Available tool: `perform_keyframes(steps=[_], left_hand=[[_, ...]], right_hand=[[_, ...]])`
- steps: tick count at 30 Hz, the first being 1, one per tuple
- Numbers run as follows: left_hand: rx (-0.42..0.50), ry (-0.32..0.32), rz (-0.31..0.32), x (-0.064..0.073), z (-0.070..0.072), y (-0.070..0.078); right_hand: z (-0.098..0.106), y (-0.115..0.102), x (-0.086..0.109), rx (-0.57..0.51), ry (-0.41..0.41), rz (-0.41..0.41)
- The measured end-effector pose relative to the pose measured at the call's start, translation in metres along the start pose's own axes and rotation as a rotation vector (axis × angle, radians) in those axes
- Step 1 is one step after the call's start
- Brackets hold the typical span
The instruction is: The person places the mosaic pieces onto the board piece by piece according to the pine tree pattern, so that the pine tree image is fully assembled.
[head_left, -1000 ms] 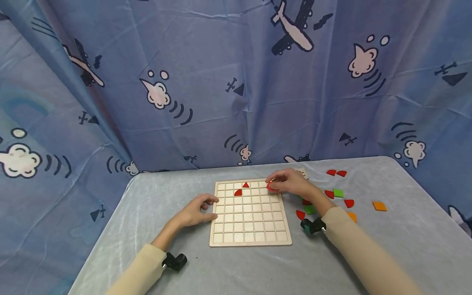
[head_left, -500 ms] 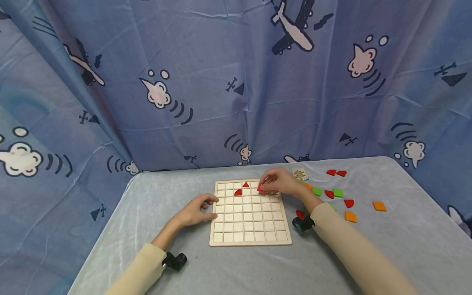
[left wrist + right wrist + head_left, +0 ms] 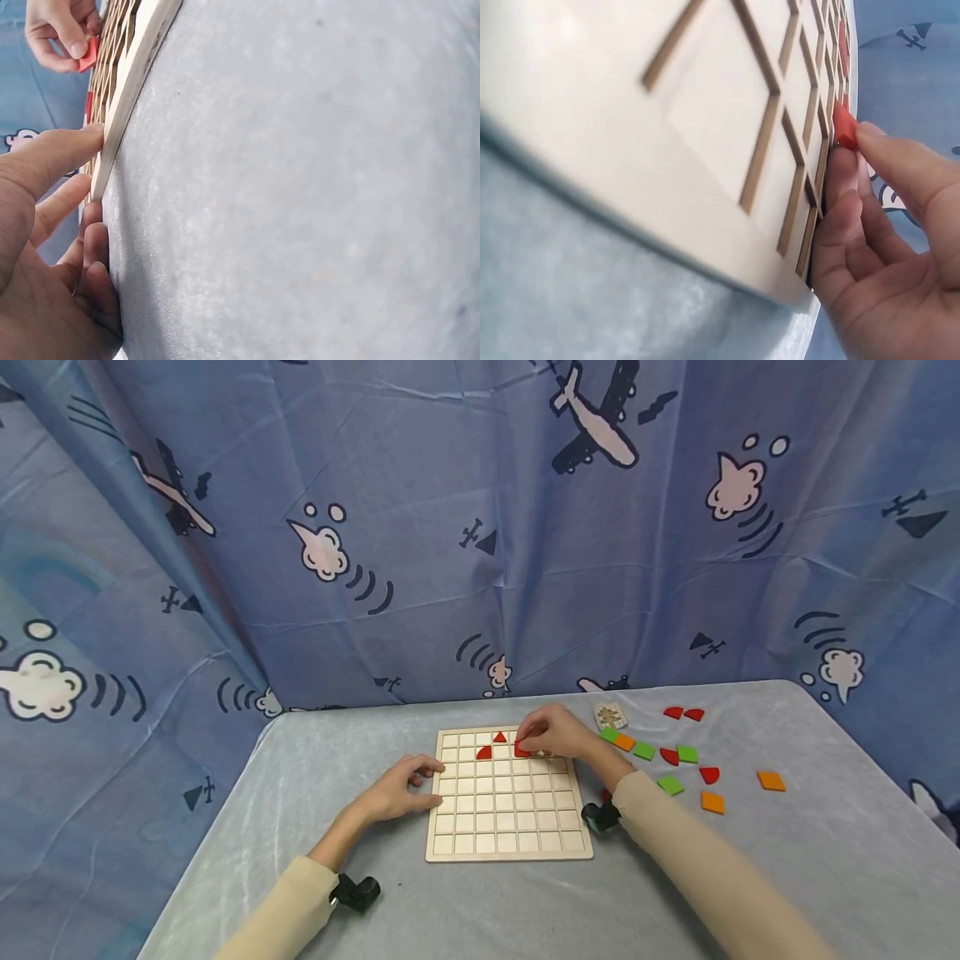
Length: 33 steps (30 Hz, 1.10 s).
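Observation:
A pale wooden grid board (image 3: pixel 495 853) lies on the grey cloth. My right hand (image 3: pixel 558 732) pinches a small red tile (image 3: pixel 845 126) between thumb and fingertips over the board's upper right cells; fingers hide part of the tile, so its full shape cannot be told. To its left, a red triangle (image 3: pixel 500 737) and a red quarter-circle tile (image 3: pixel 484 752) sit in cells. My left hand (image 3: pixel 393 789) rests against the board's left edge, thumb and fingertip touching the wooden rim (image 3: pixel 124 112), the other fingers loosely bent below.
Right of the board lie loose tiles: green squares (image 3: pixel 643 750), orange squares (image 3: pixel 771 781) and red quarter-circles (image 3: pixel 709 775). A small patterned square card (image 3: pixel 611 716) lies behind them. A blue curtain (image 3: pixel 420 527) hangs behind the table.
My right hand has moved left across the board with the red tile, from the upper right corner toward the red triangle. The left hand has stayed at the board's edge.

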<state>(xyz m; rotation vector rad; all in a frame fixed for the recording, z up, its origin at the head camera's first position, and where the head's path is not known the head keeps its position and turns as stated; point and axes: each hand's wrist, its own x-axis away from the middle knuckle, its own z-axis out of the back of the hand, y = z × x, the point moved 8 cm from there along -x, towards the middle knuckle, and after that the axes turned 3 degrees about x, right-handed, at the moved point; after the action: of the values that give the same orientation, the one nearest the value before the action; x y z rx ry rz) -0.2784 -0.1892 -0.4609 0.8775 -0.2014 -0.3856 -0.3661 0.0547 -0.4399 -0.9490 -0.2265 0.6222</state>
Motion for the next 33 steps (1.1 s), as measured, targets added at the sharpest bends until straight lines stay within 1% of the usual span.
perform_keyframes(steps=[7,19,27,33], left_hand=[[0.005,-0.002,-0.007,-0.0004,0.0003,0.0004],[0.011,-0.007,0.001,0.0002,-0.0002,0.0002],[0.005,-0.007,0.004,-0.0004,-0.0003,0.0006],[0.009,-0.005,0.008,-0.0010,-0.0001,0.0000]], right_hand=[[-0.0027,-0.0020,-0.0013,0.038,0.001,0.003],[-0.0064,-0.0064,-0.0036,0.126,0.005,-0.006],[-0.0080,-0.0073,-0.0017,0.136,0.003,-0.036],[-0.0089,-0.0077,-0.0014,0.143,0.003,-0.044]])
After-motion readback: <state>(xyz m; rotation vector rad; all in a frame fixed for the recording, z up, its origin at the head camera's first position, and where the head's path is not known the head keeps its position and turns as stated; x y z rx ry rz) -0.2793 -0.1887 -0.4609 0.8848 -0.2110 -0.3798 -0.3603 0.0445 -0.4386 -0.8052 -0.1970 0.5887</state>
